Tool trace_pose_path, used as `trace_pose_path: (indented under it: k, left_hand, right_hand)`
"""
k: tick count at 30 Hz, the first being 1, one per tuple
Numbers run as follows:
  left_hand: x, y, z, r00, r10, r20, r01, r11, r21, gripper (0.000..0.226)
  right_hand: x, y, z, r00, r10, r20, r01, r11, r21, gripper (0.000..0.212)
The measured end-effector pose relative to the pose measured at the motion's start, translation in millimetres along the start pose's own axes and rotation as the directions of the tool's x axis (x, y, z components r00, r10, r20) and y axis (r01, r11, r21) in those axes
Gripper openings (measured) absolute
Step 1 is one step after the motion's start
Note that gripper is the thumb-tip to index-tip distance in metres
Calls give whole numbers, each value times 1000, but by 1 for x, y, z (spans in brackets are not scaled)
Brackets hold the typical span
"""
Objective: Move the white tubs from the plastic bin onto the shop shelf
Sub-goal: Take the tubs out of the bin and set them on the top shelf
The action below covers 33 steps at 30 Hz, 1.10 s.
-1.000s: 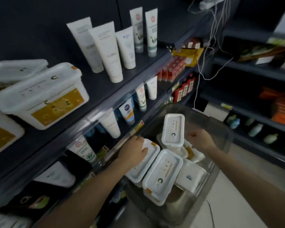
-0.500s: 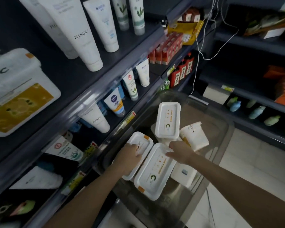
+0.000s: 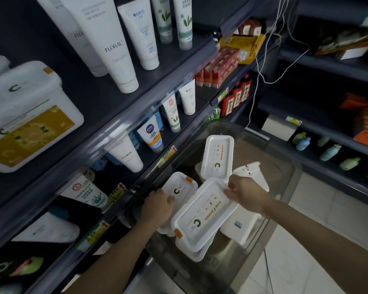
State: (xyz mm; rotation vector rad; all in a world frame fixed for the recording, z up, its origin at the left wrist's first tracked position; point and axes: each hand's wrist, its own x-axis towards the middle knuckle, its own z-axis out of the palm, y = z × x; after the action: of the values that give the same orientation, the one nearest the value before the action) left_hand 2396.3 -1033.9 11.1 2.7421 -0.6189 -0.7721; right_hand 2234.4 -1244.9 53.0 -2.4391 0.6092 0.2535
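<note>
the task looks partly done. one shelf tub (image 3: 30, 115) with a yellow label already sits on the shelf (image 3: 106, 107), left of the tubes (image 3: 113, 49) (part of another shows at the left edge, too blurred to be sure of). the clear bin (image 3: 285, 158) holds about five tubs, so i judge most of the work is left. the right hand (image 3: 245, 193) pinches the far corner of the near tub (image 3: 202, 217), which lies tilted on top of others in the bin. the left hand (image 3: 157, 205) curls its fingers over the edge of the left tub (image 3: 180, 187), thumb on the lid. the far tub (image 3: 218, 154) and the tipped tub (image 3: 251, 172) lie untouched. neither held tub has cleared the rim.
</note>
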Motion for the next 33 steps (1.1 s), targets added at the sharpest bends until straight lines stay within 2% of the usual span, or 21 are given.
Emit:
trace_pose_path:
  k: [6, 9, 12, 17, 24, 28, 33]
  left_hand:
    - [5, 7, -3, 994, -73, 79, 59, 984, 165, 40]
    - [6, 5, -1, 993, -65, 94, 61, 997, 44, 37]
    - [4, 0, 1, 997, 25, 73, -15, 991, -135, 20]
    - [-8, 2, -1, 986, 138, 97, -115, 970, -212, 31]
    - [-22, 9, -33, 992, 125, 25, -115, 962, -247, 32]
    - [-33, 17, -63, 990, 123, -69, -137, 958, -251, 32]
    - [-52, 27, -102, 967, 194, -167, -227, 952, -207, 31]
  right_hand:
    - [-8, 3, -31, 991, 84, -103, -81, 996, 30, 24]
    - [-12, 11, -33, 988, 118, -103, -117, 993, 20, 23]
    - [-20, 20, -32, 974, 180, -135, -173, 983, 62, 23]
    - [-36, 31, -38, 945, 248, -212, -221, 965, 142, 23]
    - [-44, 14, -62, 872, 288, -396, -193, 945, 263, 9]
    - [-46, -8, -77, 818, 305, -488, -145, 930, 337, 11]
    - [-53, -43, -98, 749, 291, -595, -66, 927, 370, 15]
